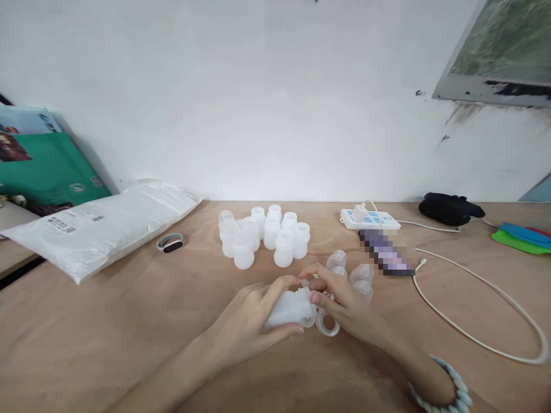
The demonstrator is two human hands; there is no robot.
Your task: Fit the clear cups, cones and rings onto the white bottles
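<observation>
My left hand (253, 315) is wrapped round a frosted white plastic bottle (288, 310), held on its side with its neck pointing right. At that neck my right hand (340, 298) has its fingers bent in, thumb and fingertips close together; a small translucent piece shows there, too unclear to name. Just below the right fingers lies a clear plastic ring (328, 323). Several clear domed caps (363, 281) stand beyond the right hand. Farther back is a group of similar white bottles (272, 229), most with open tops; two at the left wear clear domes (226, 219).
A white plastic parcel (116, 223) and a fitness band (171, 243) lie left. At right are a power strip (370, 219), a pixelated phone (387, 252), a looped white cable (495, 287), a black case (450, 208) and coloured sheets (523, 238). A wall (267, 103) closes the back.
</observation>
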